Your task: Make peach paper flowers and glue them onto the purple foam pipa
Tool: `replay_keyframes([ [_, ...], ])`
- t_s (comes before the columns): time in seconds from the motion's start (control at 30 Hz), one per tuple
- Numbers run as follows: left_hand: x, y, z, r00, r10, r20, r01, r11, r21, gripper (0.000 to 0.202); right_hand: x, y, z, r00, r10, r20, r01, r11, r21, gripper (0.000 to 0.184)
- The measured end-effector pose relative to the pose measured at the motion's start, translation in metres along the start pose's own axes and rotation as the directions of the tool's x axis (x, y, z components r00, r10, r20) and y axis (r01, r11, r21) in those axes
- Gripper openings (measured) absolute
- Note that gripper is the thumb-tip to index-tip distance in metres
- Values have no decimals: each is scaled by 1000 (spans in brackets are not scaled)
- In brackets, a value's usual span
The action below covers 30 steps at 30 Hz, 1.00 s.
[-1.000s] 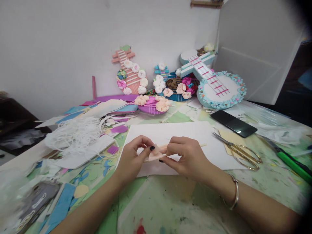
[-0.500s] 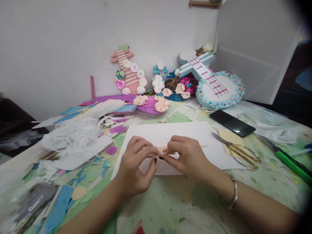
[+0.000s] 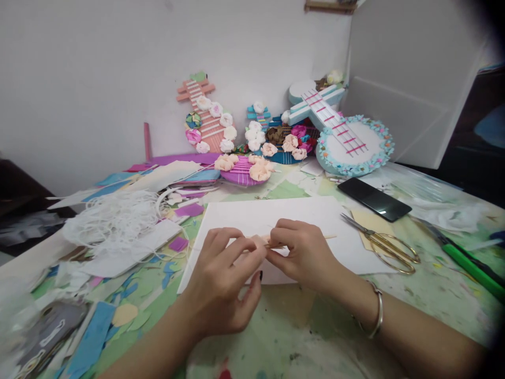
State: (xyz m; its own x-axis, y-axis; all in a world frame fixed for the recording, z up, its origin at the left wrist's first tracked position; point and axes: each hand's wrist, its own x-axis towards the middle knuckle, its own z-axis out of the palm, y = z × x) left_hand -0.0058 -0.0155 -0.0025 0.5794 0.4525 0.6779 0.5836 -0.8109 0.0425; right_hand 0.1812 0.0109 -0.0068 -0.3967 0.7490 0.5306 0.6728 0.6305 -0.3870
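Observation:
My left hand [image 3: 223,279] and my right hand [image 3: 302,252] meet over a white sheet of paper [image 3: 276,218] on the table. Both pinch a small peach paper piece [image 3: 259,242] wrapped round a thin wooden stick [image 3: 325,237], whose end pokes out to the right of my right hand. My left fingers curl over the piece and hide most of it. A silver bangle [image 3: 376,316] sits on my right wrist.
Gold scissors [image 3: 389,245] and a black phone [image 3: 374,199] lie to the right, with a green-handled tool [image 3: 469,266] further right. Paper-flower guitar crafts [image 3: 347,139] lean against the back wall. White string [image 3: 118,221] and coloured paper scraps cover the left side.
My left hand has turned over the peach piece and closed on it, hiding it. The piece, once open between my fingers, is now rolled tighter on the stick.

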Motion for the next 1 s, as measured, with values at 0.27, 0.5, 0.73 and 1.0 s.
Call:
replay_keyframes([
  [0.27, 0, 5, 2, 999, -14, 37, 11, 997, 82, 34, 0, -1, -1, 1000, 15, 2, -15, 1000, 0, 23],
  [0.5, 1, 3, 8, 997, -72, 37, 62, 973, 222, 26, -1, 0, 1, 1000, -2, -25, 2, 1000, -20, 23],
  [0.73, 0, 1, 11, 991, -127, 48, 114, 971, 209, 15, -1, 0, 3, 1000, -3, -16, 2, 999, -36, 24],
  [1.0, -2, -2, 13, 958, -251, 142, 244, 968, 63, 16, -2, -2, 5, 997, -70, -44, 65, 991, -114, 27],
])
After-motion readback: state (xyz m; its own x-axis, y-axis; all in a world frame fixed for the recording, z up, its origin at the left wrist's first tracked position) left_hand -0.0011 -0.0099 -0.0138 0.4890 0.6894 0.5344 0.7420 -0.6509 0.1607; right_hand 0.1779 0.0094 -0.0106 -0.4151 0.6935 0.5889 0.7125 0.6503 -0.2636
